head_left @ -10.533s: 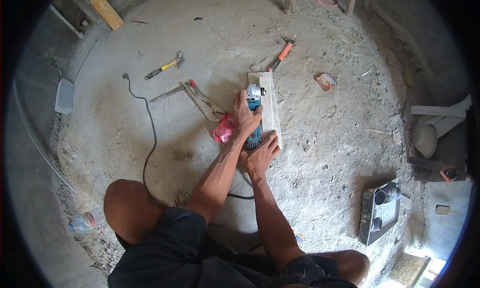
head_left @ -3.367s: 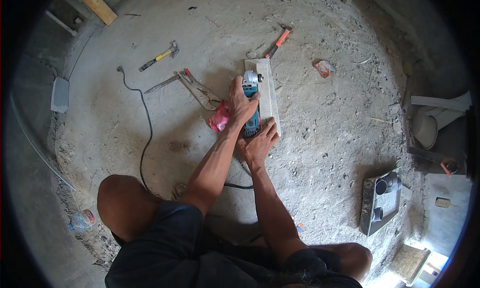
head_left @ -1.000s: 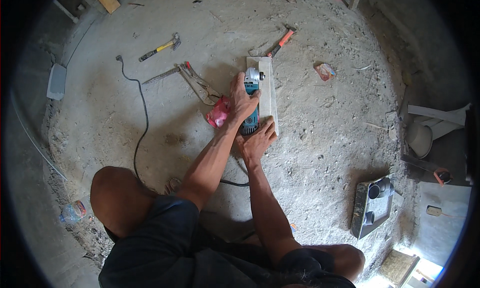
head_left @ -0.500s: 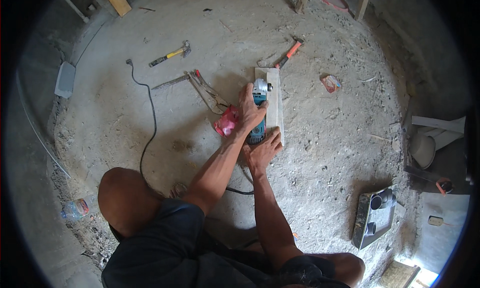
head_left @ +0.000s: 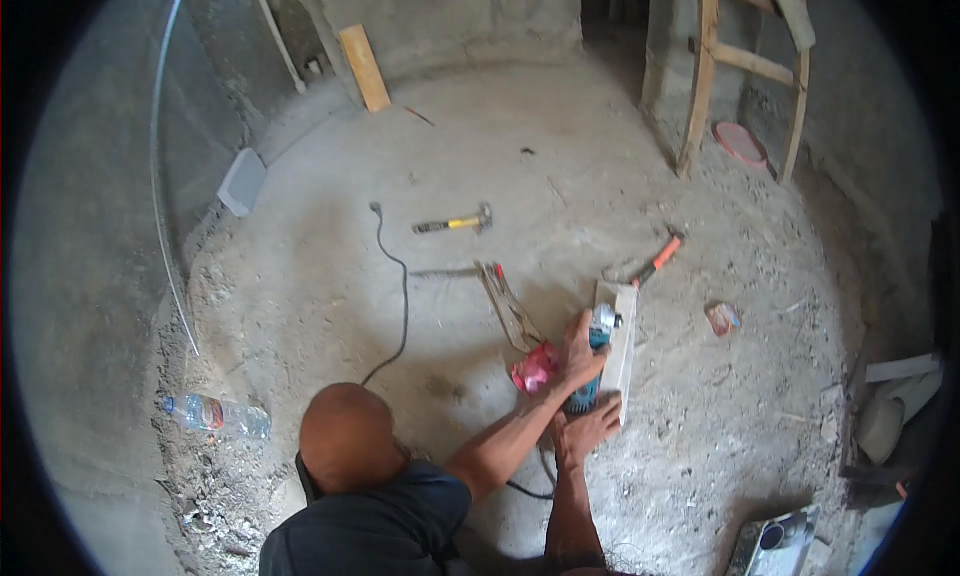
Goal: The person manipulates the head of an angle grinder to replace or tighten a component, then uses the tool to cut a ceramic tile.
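Note:
A teal angle grinder (head_left: 583, 397) with a silver gear head lies lengthwise along a pale flat board (head_left: 627, 351) on the floor. My left hand (head_left: 579, 354) is closed around the grinder's body just behind the gear head. At the tail end, my right hand (head_left: 588, 432) curls around the grinder, its fingers reaching the board's near edge. I cannot make out a disc on the spindle. Just left of my left hand sits a crumpled pink-red packet (head_left: 535, 368). Touching or close to it is a pair of long-handled pliers (head_left: 508, 306).
An orange-handled hammer (head_left: 657, 262) lies beyond the board; a yellow-and-black hammer (head_left: 455, 223) is farther left. A black cord (head_left: 405, 296) crosses the floor. A plastic bottle (head_left: 225, 417) lies at left, a wrapper (head_left: 722, 319) at right. A wooden ladder (head_left: 703, 86) stands at the far right.
The view has swung up and to the left, so the scene sits lower and farther right, with more wall and ladder visible. Both hands keep nearly the same places on the grinder.

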`<state>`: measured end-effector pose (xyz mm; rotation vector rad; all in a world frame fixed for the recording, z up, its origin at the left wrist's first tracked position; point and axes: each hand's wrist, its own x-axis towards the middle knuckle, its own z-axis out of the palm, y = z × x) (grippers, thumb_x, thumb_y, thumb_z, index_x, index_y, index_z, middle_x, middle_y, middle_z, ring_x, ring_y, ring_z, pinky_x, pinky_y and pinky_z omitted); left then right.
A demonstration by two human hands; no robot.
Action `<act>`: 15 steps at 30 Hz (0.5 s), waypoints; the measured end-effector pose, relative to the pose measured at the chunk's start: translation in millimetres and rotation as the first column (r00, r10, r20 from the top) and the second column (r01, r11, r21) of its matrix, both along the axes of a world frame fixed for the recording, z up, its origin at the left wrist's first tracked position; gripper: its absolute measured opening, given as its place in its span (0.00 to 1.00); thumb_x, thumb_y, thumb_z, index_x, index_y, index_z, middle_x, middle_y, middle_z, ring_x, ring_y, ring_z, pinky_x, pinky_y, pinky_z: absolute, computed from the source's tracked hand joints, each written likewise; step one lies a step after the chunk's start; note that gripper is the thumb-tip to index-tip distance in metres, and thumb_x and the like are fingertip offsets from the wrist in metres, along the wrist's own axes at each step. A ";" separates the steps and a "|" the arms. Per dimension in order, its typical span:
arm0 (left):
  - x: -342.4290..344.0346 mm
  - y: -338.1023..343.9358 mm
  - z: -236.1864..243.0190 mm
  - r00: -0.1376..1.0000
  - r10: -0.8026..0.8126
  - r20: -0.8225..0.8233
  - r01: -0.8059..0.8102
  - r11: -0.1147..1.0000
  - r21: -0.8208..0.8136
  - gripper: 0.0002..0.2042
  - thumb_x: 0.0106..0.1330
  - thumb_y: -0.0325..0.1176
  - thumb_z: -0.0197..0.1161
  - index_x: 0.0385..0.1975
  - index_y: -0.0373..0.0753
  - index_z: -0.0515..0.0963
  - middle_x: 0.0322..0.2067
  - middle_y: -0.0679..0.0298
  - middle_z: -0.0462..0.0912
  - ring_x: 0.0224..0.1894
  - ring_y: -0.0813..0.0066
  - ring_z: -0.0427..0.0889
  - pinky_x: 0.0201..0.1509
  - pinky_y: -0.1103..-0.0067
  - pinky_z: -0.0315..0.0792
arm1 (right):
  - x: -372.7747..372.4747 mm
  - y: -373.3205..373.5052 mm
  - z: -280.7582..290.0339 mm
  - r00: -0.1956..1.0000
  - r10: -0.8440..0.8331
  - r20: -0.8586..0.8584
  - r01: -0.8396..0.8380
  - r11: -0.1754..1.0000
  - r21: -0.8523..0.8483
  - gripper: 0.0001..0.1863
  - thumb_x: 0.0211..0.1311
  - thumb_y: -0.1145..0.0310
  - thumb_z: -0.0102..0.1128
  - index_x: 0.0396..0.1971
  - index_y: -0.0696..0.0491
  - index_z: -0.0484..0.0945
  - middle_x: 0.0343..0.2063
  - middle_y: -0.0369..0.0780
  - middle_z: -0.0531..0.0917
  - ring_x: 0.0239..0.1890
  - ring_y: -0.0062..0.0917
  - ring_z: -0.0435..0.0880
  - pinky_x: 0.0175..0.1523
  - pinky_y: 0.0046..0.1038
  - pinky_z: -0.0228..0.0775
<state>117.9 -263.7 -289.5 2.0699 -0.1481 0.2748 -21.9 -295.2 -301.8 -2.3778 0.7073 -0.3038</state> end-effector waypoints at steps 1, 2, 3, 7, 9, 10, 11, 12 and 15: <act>1.6 -2.6 4.8 1.000 -0.027 -0.014 0.027 1.000 -0.002 0.41 0.53 0.31 0.72 0.67 0.30 0.58 0.62 0.39 0.66 0.65 0.39 0.66 0.70 0.58 0.61 | 0.8 -3.3 0.5 0.999 -0.019 0.033 0.018 1.000 0.007 0.67 0.30 0.55 0.80 0.70 0.67 0.48 0.67 0.56 0.60 0.66 0.52 0.59 0.73 0.46 0.49; 0.1 -0.6 6.0 0.998 -0.047 -0.041 0.047 0.999 -0.001 0.41 0.54 0.31 0.72 0.67 0.30 0.58 0.62 0.38 0.65 0.65 0.39 0.65 0.70 0.58 0.61 | -0.1 -2.2 0.0 0.998 -0.029 0.053 0.029 0.999 0.018 0.68 0.30 0.57 0.81 0.71 0.67 0.48 0.66 0.56 0.60 0.64 0.52 0.60 0.73 0.45 0.51; -0.4 0.2 8.2 0.999 -0.036 -0.031 0.036 0.999 0.001 0.40 0.54 0.31 0.72 0.67 0.29 0.58 0.63 0.38 0.65 0.66 0.40 0.65 0.71 0.59 0.60 | 1.6 -1.3 0.1 0.997 -0.029 0.071 0.028 0.999 0.020 0.68 0.30 0.57 0.81 0.71 0.67 0.48 0.66 0.56 0.60 0.64 0.52 0.60 0.73 0.45 0.51; -5.8 3.5 8.5 0.999 -0.010 -0.032 0.010 1.000 0.001 0.40 0.55 0.32 0.72 0.67 0.29 0.59 0.63 0.40 0.66 0.67 0.41 0.64 0.72 0.60 0.60 | -2.6 -0.1 0.0 0.998 -0.020 0.066 0.018 0.999 0.037 0.69 0.27 0.60 0.81 0.71 0.65 0.47 0.66 0.56 0.60 0.64 0.51 0.60 0.72 0.44 0.52; -4.8 2.8 9.0 1.000 0.006 -0.002 -0.006 1.000 0.020 0.39 0.55 0.33 0.73 0.66 0.32 0.60 0.61 0.41 0.68 0.65 0.41 0.66 0.69 0.59 0.63 | -2.6 -0.8 0.2 0.998 -0.008 0.069 0.006 1.000 0.020 0.70 0.26 0.61 0.82 0.72 0.65 0.47 0.66 0.55 0.60 0.64 0.51 0.60 0.72 0.44 0.52; -5.3 3.4 7.7 0.999 0.028 0.018 -0.029 0.999 0.038 0.39 0.55 0.35 0.74 0.65 0.35 0.60 0.59 0.42 0.70 0.63 0.42 0.69 0.66 0.58 0.65 | -3.4 -0.6 0.7 0.997 -0.011 0.072 0.010 1.000 0.019 0.70 0.26 0.61 0.82 0.72 0.65 0.47 0.66 0.55 0.60 0.64 0.51 0.60 0.72 0.44 0.52; -4.9 4.5 6.8 0.999 0.024 0.040 -0.026 0.999 0.044 0.39 0.55 0.35 0.74 0.65 0.36 0.60 0.58 0.43 0.70 0.62 0.42 0.69 0.66 0.57 0.66 | -3.9 -0.8 1.3 0.995 -0.007 0.101 0.002 0.999 0.041 0.67 0.28 0.60 0.80 0.71 0.66 0.49 0.65 0.56 0.61 0.63 0.52 0.60 0.71 0.46 0.52; -4.0 3.8 6.3 0.999 0.020 0.044 -0.022 0.999 0.043 0.39 0.55 0.35 0.74 0.65 0.36 0.60 0.58 0.43 0.70 0.62 0.42 0.69 0.66 0.57 0.66 | -3.4 -1.0 2.1 0.991 -0.003 0.131 -0.006 0.998 0.063 0.64 0.30 0.59 0.78 0.70 0.67 0.50 0.65 0.56 0.61 0.62 0.53 0.61 0.70 0.48 0.53; -5.1 1.4 7.5 0.999 0.023 0.045 -0.023 1.000 0.016 0.37 0.55 0.35 0.73 0.64 0.35 0.61 0.57 0.43 0.70 0.61 0.41 0.69 0.64 0.57 0.66 | -3.5 -2.0 2.2 0.993 -0.019 0.116 0.013 0.999 0.048 0.65 0.31 0.56 0.79 0.70 0.66 0.50 0.65 0.57 0.61 0.62 0.53 0.60 0.70 0.48 0.52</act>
